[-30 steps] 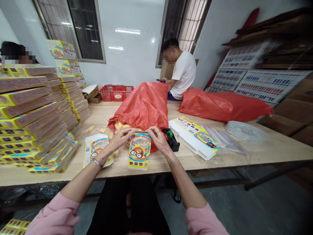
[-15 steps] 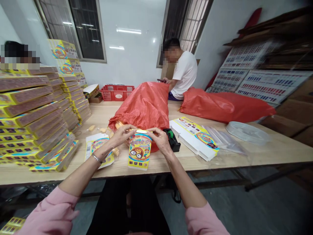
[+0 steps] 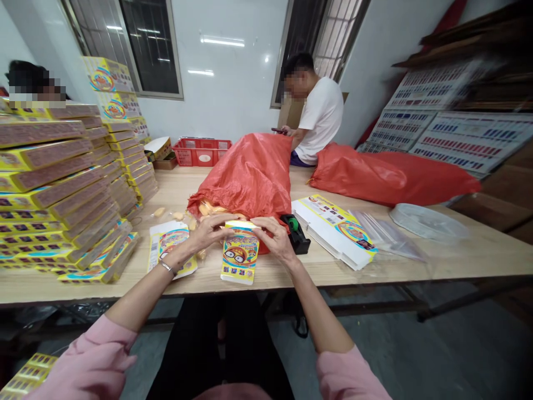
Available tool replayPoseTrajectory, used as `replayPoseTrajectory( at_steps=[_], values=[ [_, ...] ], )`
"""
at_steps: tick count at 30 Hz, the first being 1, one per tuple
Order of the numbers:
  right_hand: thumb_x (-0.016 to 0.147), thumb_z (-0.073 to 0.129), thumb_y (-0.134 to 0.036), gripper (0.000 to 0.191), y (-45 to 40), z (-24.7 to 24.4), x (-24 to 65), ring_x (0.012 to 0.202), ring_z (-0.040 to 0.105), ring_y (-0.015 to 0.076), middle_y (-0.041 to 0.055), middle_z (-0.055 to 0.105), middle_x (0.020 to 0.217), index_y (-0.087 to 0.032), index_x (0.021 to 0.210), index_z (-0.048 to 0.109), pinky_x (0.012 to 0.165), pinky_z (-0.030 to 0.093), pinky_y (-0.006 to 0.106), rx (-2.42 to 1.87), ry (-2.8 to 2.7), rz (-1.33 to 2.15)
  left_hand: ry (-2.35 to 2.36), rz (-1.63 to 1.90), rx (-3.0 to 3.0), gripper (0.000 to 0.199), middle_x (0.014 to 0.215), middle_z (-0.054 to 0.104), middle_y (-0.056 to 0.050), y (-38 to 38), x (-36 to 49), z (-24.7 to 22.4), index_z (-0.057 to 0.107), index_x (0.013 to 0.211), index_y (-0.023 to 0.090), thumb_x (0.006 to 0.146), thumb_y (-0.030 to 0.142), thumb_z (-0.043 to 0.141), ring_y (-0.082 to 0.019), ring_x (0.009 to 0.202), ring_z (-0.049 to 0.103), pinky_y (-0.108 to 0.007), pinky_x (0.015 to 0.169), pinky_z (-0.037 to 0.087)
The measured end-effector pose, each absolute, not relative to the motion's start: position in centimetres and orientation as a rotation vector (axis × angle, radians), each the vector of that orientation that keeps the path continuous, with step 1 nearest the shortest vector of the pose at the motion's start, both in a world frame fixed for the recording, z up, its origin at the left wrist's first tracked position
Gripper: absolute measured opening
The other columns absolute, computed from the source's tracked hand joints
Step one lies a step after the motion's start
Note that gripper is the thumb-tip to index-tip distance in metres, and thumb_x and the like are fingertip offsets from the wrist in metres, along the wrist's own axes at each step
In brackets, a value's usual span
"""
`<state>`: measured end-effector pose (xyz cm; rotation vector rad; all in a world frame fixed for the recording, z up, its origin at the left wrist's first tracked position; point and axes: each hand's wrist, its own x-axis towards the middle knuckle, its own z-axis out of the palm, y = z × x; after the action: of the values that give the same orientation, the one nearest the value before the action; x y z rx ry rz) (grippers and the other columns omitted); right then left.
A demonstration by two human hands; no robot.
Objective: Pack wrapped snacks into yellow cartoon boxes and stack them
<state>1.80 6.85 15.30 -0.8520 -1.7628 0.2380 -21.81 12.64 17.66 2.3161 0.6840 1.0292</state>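
Observation:
A small yellow printed cardboard box (image 3: 239, 256) with a cartoon face stands upright near the table's front edge. My left hand (image 3: 209, 230) grips its upper left corner, fingers bent along the top. At the upper right corner, my right hand (image 3: 275, 238) has thumb and fingers closed on the box's top edge. Beside my left wrist lies another yellow and white carton (image 3: 172, 243), looking flat. Just behind my hands, the mouth of a red woven sack (image 3: 250, 178) shows wrapped yellowish pieces (image 3: 212, 209).
Stacks of yellow boxes (image 3: 62, 189) fill the left side. A black tape dispenser (image 3: 297, 236) sits right of my hands, then flattened cartons (image 3: 333, 230), plastic bags (image 3: 385, 239) and a clear tray (image 3: 428, 222). A red basket (image 3: 202, 155), another red sack (image 3: 387, 172) and a seated person (image 3: 320, 111) are behind.
My view has shifted slightly. Both hands stay at the box's top; the fingers have moved a little along its upper edge, and the pale flap there shows less.

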Motion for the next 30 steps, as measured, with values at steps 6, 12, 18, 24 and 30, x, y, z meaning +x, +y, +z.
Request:
replayPoseTrajectory(
  at_steps=[6,12,18,24,30],
  values=[
    [0.093,0.061,-0.034,0.018,6.4,15.4,1.6,0.098,0.066,0.0207,0.0063,0.073,0.107,-0.024,0.103,0.073,0.089,0.05,0.039,-0.845,-1.783,0.106,0.615,1.134,2.408,0.037,0.118,0.072,-0.012,12.5,-21.8,17.0,0.069,0.117,0.019,0.088,0.041,0.064,-0.023,0.108,0.067,-0.036,0.093,0.053],
    [0.093,0.062,-0.029,0.017,6.4,15.2,1.2,0.1,0.066,0.0209,0.0061,0.073,0.107,-0.024,0.105,0.072,0.089,0.05,0.039,-0.863,-1.782,0.071,0.757,1.007,2.506,0.029,0.096,0.077,-0.007,12.3,-21.4,19.7,0.075,0.099,0.017,0.089,0.041,0.062,-0.018,0.084,0.07,-0.026,0.074,0.053],
    [0.093,0.06,-0.026,0.017,6.6,15.0,0.8,0.101,0.066,0.0209,0.0059,0.073,0.107,-0.023,0.106,0.071,0.09,0.05,0.039,-0.827,-1.764,0.042,0.709,0.934,2.68,0.03,0.07,0.074,-0.003,12.6,-21.0,21.0,0.075,0.081,0.015,0.09,0.04,0.062,-0.012,0.058,0.063,-0.019,0.054,0.043],
    [0.095,0.058,-0.025,0.018,6.7,14.1,1.0,0.101,0.064,0.0215,0.0066,0.072,0.109,-0.023,0.106,0.072,0.089,0.049,0.04,-0.86,-1.745,-0.011,0.612,1.044,2.741,0.035,0.119,0.072,-0.011,12.7,-21.9,18.4,0.067,0.119,0.018,0.096,0.039,0.052,-0.023,0.107,0.068,-0.034,0.093,0.052],
    [0.097,0.052,-0.025,0.023,6.3,7.7,-0.5,0.099,0.061,0.0225,0.0077,0.071,0.105,-0.022,0.093,0.074,0.088,0.051,0.041,-0.907,-1.943,0.0,0.574,0.708,2.635,0.028,0.114,0.073,-0.008,10.2,-21.6,9.9,0.07,0.109,0.022,0.096,0.038,0.051,-0.021,0.101,0.07,-0.033,0.09,0.055]
  ],
)
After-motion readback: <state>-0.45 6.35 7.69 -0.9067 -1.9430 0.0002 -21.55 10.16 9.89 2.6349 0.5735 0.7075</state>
